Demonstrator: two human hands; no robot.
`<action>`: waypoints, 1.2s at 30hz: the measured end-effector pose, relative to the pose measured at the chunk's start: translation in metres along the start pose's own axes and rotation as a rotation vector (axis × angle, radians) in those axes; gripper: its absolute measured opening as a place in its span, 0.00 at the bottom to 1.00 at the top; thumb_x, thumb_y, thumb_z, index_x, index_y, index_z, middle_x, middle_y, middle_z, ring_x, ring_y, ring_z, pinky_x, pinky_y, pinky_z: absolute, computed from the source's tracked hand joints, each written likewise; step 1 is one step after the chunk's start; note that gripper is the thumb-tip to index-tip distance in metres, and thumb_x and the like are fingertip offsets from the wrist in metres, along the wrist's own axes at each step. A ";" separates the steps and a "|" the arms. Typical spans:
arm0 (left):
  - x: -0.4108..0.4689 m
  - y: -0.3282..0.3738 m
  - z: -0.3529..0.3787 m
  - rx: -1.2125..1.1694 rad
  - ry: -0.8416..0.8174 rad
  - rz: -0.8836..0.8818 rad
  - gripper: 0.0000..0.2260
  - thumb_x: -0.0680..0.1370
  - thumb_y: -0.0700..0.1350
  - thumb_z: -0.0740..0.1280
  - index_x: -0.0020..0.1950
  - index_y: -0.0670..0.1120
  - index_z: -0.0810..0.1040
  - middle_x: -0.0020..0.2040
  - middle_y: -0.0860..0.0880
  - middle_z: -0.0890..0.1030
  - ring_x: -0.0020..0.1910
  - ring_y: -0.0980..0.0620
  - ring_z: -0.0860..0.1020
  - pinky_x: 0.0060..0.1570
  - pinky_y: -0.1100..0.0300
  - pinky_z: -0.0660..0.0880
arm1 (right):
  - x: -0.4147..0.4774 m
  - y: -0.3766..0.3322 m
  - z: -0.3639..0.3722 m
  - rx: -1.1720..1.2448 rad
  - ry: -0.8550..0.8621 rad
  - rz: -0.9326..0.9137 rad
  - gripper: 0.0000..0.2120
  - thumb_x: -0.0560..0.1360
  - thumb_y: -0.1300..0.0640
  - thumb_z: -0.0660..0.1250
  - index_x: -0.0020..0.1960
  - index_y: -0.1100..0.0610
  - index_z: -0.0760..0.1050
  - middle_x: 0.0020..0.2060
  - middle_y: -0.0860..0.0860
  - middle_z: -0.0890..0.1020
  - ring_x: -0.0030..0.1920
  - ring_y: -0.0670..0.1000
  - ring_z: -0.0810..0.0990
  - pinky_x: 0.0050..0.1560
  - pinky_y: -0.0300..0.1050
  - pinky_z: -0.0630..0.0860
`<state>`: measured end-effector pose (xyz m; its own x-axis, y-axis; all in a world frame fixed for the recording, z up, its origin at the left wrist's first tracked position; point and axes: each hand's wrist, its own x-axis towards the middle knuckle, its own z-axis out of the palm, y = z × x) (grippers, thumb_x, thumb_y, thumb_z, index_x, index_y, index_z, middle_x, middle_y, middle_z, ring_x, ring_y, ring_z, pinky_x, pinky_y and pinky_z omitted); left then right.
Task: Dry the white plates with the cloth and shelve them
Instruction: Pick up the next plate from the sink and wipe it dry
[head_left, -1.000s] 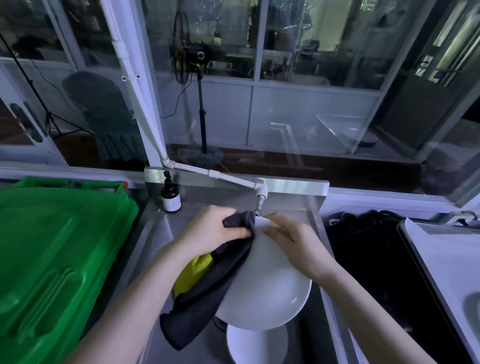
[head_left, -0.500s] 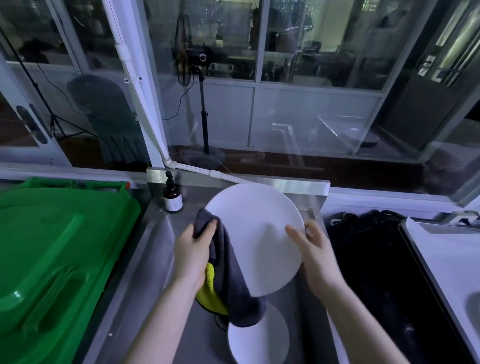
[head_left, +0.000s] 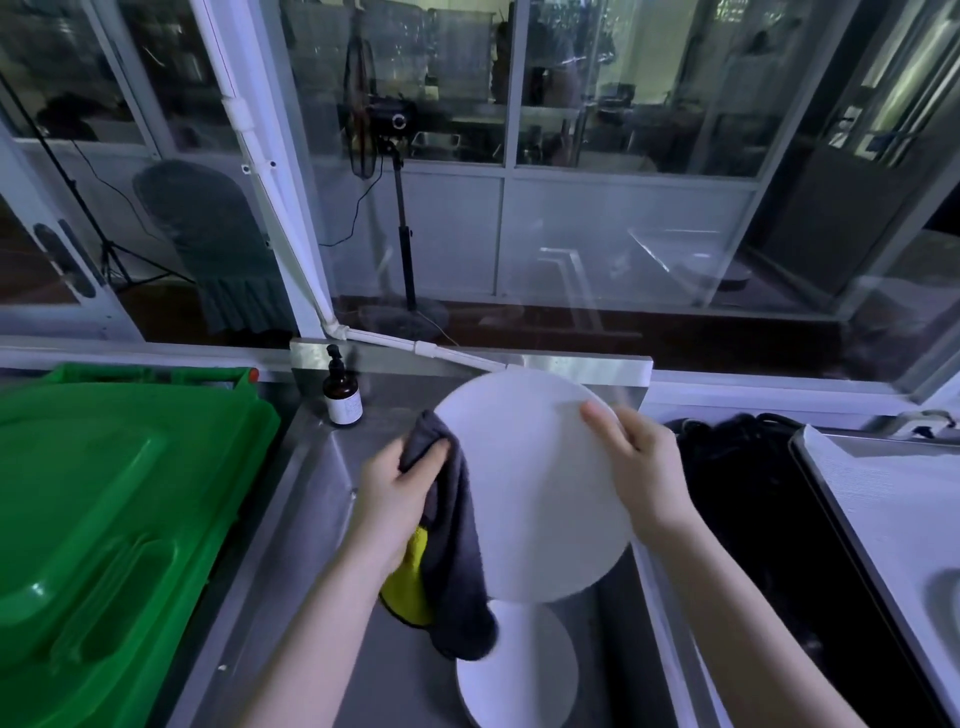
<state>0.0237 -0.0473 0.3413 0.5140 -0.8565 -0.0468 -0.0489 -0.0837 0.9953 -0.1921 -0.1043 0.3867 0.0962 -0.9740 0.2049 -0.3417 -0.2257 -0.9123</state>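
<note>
Far left, green bin lid (head_left: 104, 519), then a brown pump bottle (head_left: 342, 395) on the steel sink (head_left: 311, 499) back corner; left hand (head_left: 395, 499) grips a dark grey cloth (head_left: 454, 545) with a yellow underside, pinched against the left rim of a white plate (head_left: 530, 483) held upright over the basin. Right hand (head_left: 641, 467) holds the plate's right rim, thumb curled over the near face, other fingers hidden behind. A second white plate (head_left: 524, 670) sits lower in the basin under the cloth's hanging end; right of the sink, black cables (head_left: 737, 493), then a white tray (head_left: 893, 499).
</note>
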 end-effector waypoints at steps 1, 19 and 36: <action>0.000 -0.004 -0.001 -0.036 0.015 -0.033 0.08 0.76 0.47 0.72 0.37 0.48 0.80 0.33 0.53 0.83 0.34 0.59 0.79 0.34 0.66 0.74 | -0.002 0.002 0.000 0.046 0.028 0.044 0.25 0.80 0.49 0.66 0.36 0.68 0.65 0.29 0.51 0.66 0.31 0.47 0.63 0.33 0.45 0.59; -0.005 -0.010 0.012 -0.188 0.189 -0.191 0.07 0.76 0.50 0.71 0.42 0.48 0.83 0.38 0.52 0.86 0.41 0.55 0.84 0.42 0.57 0.78 | -0.025 0.012 0.042 0.296 0.378 0.297 0.24 0.79 0.44 0.65 0.32 0.57 0.66 0.26 0.45 0.68 0.31 0.47 0.66 0.34 0.45 0.63; 0.003 0.027 0.001 0.184 -0.109 0.200 0.10 0.73 0.43 0.75 0.34 0.45 0.77 0.28 0.53 0.78 0.31 0.59 0.72 0.34 0.66 0.68 | 0.017 -0.011 0.003 -0.189 -0.205 -0.123 0.21 0.77 0.47 0.69 0.31 0.57 0.69 0.27 0.49 0.66 0.30 0.46 0.63 0.31 0.43 0.59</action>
<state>0.0228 -0.0530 0.3678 0.3843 -0.9140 0.1301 -0.2999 0.0097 0.9539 -0.1834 -0.1182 0.3992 0.3281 -0.9195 0.2166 -0.4817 -0.3601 -0.7989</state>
